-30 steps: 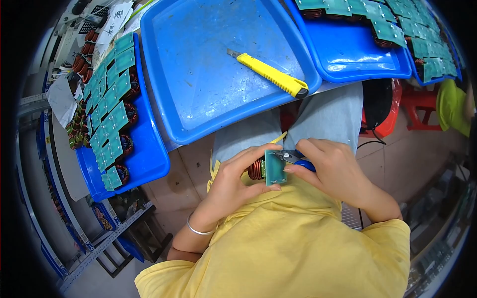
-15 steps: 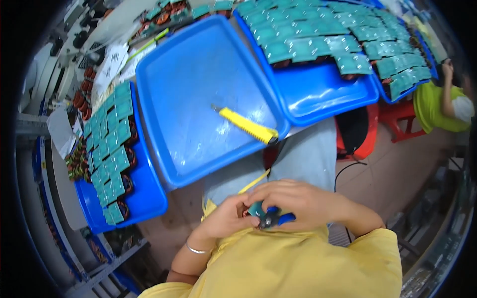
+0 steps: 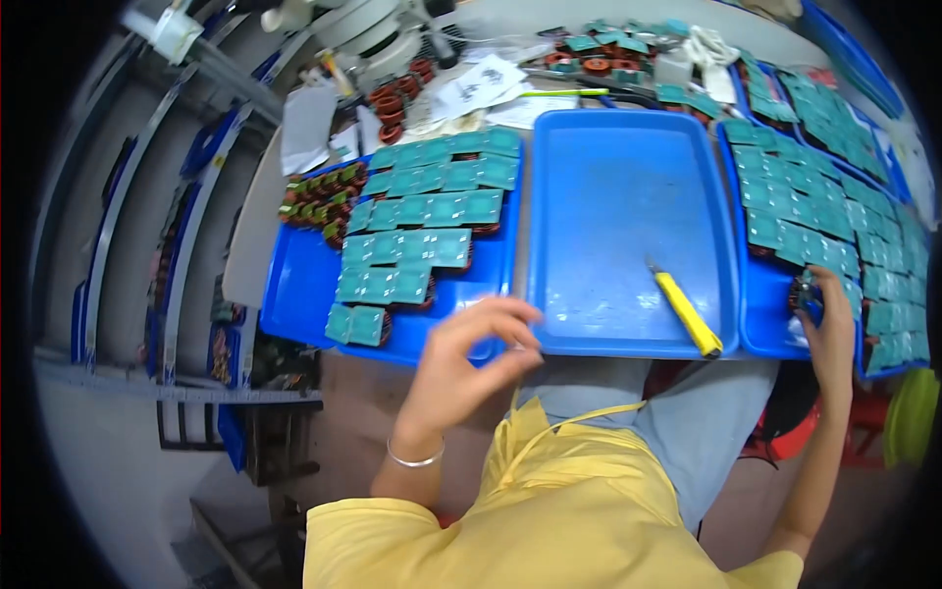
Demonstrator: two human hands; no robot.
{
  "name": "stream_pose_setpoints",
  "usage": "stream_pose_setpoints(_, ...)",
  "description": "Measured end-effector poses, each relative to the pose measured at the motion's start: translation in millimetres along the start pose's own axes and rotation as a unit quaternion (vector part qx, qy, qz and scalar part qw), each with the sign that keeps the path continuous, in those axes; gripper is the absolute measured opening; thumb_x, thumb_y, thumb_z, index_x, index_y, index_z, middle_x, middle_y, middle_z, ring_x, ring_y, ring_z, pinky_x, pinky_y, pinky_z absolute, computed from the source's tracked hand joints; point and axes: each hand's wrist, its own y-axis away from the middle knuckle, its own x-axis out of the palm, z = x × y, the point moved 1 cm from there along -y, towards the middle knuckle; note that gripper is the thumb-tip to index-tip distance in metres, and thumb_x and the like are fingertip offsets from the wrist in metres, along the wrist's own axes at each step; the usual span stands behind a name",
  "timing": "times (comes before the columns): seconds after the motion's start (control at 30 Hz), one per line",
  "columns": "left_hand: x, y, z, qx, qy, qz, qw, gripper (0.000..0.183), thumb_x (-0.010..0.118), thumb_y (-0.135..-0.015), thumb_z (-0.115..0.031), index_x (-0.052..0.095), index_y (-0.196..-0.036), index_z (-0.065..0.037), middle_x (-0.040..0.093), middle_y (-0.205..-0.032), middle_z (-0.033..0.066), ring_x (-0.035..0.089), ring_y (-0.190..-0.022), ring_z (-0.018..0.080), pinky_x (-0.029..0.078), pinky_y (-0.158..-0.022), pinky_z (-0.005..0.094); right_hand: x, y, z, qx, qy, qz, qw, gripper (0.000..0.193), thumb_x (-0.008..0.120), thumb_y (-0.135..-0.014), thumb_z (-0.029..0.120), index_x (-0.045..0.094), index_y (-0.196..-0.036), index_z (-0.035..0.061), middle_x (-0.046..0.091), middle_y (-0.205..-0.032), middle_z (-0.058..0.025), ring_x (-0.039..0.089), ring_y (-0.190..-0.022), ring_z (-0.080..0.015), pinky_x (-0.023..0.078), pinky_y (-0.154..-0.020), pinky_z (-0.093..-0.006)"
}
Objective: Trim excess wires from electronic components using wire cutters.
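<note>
My left hand (image 3: 478, 355) hovers over the front edge of the left blue tray (image 3: 299, 304), fingers curved and apart, holding nothing that I can see. That tray holds rows of green circuit boards (image 3: 412, 250) mounted on copper-wound coils. On the right, my right hand (image 3: 832, 329) reaches into another blue tray (image 3: 767, 324), its fingers closed around a small coil part (image 3: 803, 293), dark and partly hidden, beside the rows of boards. Whether blue-handled cutters are also in that hand, I cannot tell. Between the hands, a yellow utility knife (image 3: 689, 314) lies on the middle blue tray (image 3: 589, 339).
Small yellow-green coil parts (image 3: 319, 201) fill the left tray's back corner. Behind are papers (image 3: 481, 86), reddish coils (image 3: 392, 103) and more boards (image 3: 608, 44). Metal shelving (image 3: 177, 226) stands at the left, and a red stool (image 3: 790, 437) is below the right tray.
My hands were together at my lap around a green board part and blue-and-black cutters. They have parted: the left went up and left, the right out to the right tray. The view has turned left.
</note>
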Motion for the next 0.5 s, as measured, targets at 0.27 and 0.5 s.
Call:
stream_pose_setpoints(0.27, -69.7, -21.4, 39.8, 0.038, -0.469, -0.144, 0.871, 0.05, 0.078, -0.059, -0.011, 0.054, -0.103, -0.01, 0.039, -0.125, 0.0116, 0.031, -0.122, 0.0361, 0.033, -0.097, 0.0449, 10.1, -13.4, -12.6, -0.031, 0.042, 0.03, 0.998, 0.038, 0.063, -0.063, -0.01, 0.045, -0.095, -0.0005, 0.049, -0.108, -0.011, 0.051, -0.096, -0.0326, 0.041, -0.079, -0.0365)
stream_pose_setpoints(0.5, -65.2, -36.3, 67.2, 0.036, -0.471, -0.142, 0.87, 0.052, 0.08, -0.056, -0.014, 0.052, -0.1, -0.008, 0.04, -0.123, 0.0141, 0.028, -0.123, 0.0392, 0.028, -0.099, 0.0487, 5.1, -5.1, -3.5, -0.036, 0.126, -0.036, 0.991, 0.039, 0.066, -0.064, -0.006, 0.046, -0.097, 0.0003, 0.047, -0.113, -0.0123, 0.048, -0.101, -0.0333, 0.041, -0.082, -0.0387)
